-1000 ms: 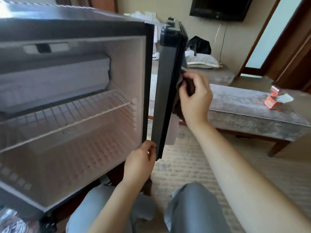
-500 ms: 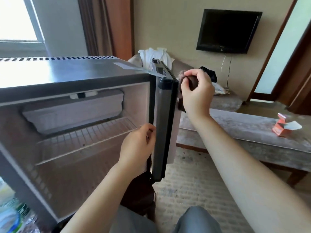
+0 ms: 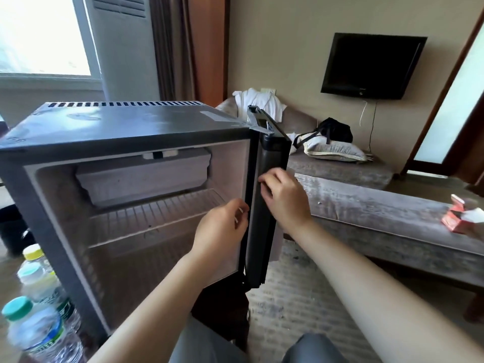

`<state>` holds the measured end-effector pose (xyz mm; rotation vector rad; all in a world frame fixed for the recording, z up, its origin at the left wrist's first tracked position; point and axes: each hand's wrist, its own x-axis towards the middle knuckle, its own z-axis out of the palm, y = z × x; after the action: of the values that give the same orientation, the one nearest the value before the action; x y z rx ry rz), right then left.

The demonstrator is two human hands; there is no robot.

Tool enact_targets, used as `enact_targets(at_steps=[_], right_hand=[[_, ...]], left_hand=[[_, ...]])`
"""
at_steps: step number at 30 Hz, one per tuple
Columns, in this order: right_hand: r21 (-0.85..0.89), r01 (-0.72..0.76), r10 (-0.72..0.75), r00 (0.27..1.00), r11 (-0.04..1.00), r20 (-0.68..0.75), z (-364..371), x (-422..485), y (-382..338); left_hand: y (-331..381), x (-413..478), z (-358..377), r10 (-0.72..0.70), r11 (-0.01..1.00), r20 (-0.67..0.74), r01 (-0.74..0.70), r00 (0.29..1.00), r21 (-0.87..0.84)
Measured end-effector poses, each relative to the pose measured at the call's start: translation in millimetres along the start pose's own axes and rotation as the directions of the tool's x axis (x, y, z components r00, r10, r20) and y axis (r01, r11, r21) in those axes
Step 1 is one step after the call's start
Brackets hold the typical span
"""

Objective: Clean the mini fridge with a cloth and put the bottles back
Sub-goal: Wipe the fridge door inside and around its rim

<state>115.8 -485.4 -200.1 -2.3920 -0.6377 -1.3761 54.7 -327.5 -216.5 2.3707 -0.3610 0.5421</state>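
Mini fridge, open, on a low dark stand; door swung wide and seen edge-on, both hands at it.
Left hand: fingers curled against the door's hinge-side edge; whether they grip it cannot be told. Right hand: fingers wrapped over the door's edge, gripping it; anything under the palm is hidden. Door's inner face is turned out of view. Bottles: three, capped, just beside the fridge's lower left corner, blurred, the nearest cut off by the frame.

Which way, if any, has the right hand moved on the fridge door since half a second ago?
Yes, down the fridge door. The right hand was level with the black top cap; now it sits clearly below it.
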Motion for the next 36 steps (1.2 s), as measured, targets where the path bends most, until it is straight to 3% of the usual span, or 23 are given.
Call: enact_targets(at_steps=[4,8,11,14,16,19,24,26,27,29,31,33,36], right_hand=[[0.001,-0.079,0.078,0.992,0.997,-0.095,-4,44,-13],[-0.157,-0.081,0.100,0.988,0.984,0.114,29,36,-38],[-0.147,-0.144,0.174,0.961,0.978,0.213,49,11,-46],[0.044,-0.347,0.328,0.915,0.937,0.237,44,-12,-46],[0.203,-0.395,0.363,0.915,0.896,0.178,25,-11,-45],[0.368,-0.368,0.330,0.929,0.854,0.165,-4,6,-41],[0.526,-0.427,0.273,0.897,0.735,0.347,-36,18,-24],[0.477,-0.454,0.290,0.879,0.753,0.379,-42,21,-13],[0.411,-0.418,0.285,0.893,0.810,0.348,-44,24,-8],[0.227,-0.299,0.256,0.945,0.927,0.202,-49,37,2],[0.101,-0.236,0.228,0.970,0.966,0.087,-52,57,11],[0.060,-0.224,0.214,0.966,0.973,0.143,-48,77,19],[0.035,-0.302,0.276,0.909,0.953,0.312,-38,85,21]], left_hand=[[-3,-1,-6,-0.034,0.999,-0.038,0.033,0.999,-0.025],[-10,-6,-9,-0.055,0.998,-0.021,0.055,0.998,0.002],[-22,-11,-15,-0.073,0.997,-0.034,0.073,0.997,0.010],[-37,-12,-25,-0.139,0.988,-0.050,0.136,0.989,-0.072],[-41,-5,-26,-0.166,0.978,-0.059,0.157,0.984,-0.134],[-26,9,-20,-0.109,0.960,-0.032,0.096,0.994,-0.263],[4,39,-8,-0.136,0.840,-0.031,0.099,0.990,-0.534],[8,49,-7,-0.147,0.877,-0.049,0.107,0.988,-0.469],[9,53,-8,-0.149,0.903,-0.072,0.106,0.986,-0.417],[10,60,-12,-0.166,0.925,-0.137,0.106,0.977,-0.364],[13,71,-16,-0.204,0.912,-0.221,0.103,0.954,-0.396],[20,85,-16,-0.241,0.848,-0.277,0.063,0.930,-0.527],[37,100,-6,-0.217,0.732,-0.209,0.018,0.954,-0.681]])
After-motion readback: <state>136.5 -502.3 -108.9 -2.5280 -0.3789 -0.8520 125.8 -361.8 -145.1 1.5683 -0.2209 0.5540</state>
